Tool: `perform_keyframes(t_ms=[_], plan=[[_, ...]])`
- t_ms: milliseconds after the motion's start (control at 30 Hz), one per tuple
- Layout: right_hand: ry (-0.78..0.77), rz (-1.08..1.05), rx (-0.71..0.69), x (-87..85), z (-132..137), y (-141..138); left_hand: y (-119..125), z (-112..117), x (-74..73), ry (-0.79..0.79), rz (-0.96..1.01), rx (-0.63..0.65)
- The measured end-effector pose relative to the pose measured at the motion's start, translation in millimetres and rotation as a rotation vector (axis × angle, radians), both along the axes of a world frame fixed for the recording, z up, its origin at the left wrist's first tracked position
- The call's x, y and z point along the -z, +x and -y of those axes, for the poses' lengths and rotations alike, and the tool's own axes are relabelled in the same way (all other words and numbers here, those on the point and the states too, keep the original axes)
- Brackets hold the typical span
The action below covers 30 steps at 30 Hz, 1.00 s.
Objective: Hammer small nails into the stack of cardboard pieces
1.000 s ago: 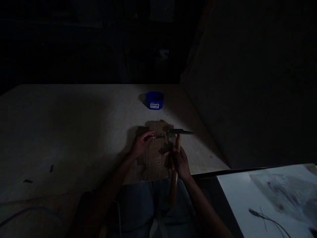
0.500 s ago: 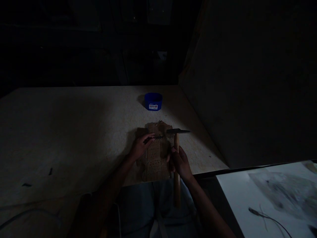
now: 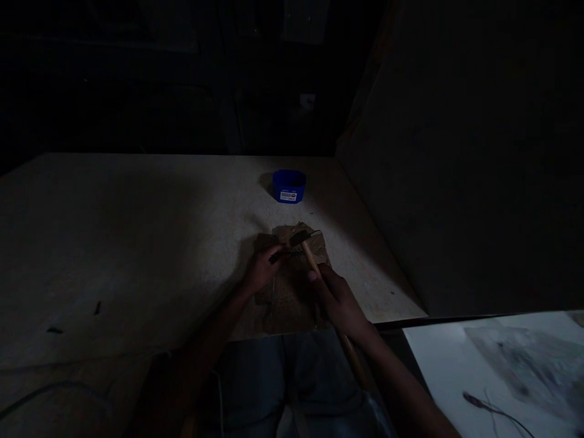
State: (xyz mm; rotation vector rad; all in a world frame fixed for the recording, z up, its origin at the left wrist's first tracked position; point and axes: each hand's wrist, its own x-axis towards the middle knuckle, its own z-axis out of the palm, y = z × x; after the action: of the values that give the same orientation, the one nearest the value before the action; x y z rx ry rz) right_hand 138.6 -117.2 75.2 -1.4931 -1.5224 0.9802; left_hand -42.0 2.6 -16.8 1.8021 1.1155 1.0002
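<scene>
My right hand (image 3: 342,301) is wrapped round the wooden handle of a hammer (image 3: 311,258), its metal head tilted over the far part of a brown board (image 3: 292,304). The board looks worn, with small holes and ragged edges, and lies at the table's near edge. My left hand (image 3: 262,269) rests on the left side of the board, fingers closed on one end of a dark, chain-like strip (image 3: 296,253). The hammer head is just above the strip, close to my left fingertips. Dim light hides the strip's exact kind.
A blue plastic tub (image 3: 289,187) with a white label stands beyond the board. Small dark scraps (image 3: 55,330) lie on the table (image 3: 137,243) at left. A tall panel (image 3: 456,182) rises at right, above a white surface with a cable (image 3: 474,399).
The hammer has swung left and its head has come down over the strip, its handle now slanting. My left hand stays at the strip. The view has shifted slightly.
</scene>
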Motion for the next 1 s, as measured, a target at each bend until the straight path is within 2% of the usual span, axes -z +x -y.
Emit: perform_keyframes(t_ms=[133,333,467,600,767,867,1000], plan=[[-0.082,0.024,-0.021,7.0,-8,0,1,-1,3.2,-0.020,0.009,-0.025],[-0.007,0.041,-0.012,4.8,-9,1,2,-2,7.2,-0.033,0.052,-0.028],[-0.047,0.076,-0.055,7.6,-10,2,3,-2,5.1,-0.033,0.052,-0.042],[-0.038,0.062,-0.038,7.9,-8,2,4,0,0.9,-0.048,0.067,-0.032],[-0.078,0.145,-0.072,10.3,-11,0,3,0,0.3,-0.036,0.035,-0.039],[-0.073,0.108,-0.082,8.9,-10,1,3,0,0.8,-0.043,0.034,-0.043],[-0.011,-0.008,0.005,8.9,0,0,4,0,0.2,-0.078,0.101,-0.018]])
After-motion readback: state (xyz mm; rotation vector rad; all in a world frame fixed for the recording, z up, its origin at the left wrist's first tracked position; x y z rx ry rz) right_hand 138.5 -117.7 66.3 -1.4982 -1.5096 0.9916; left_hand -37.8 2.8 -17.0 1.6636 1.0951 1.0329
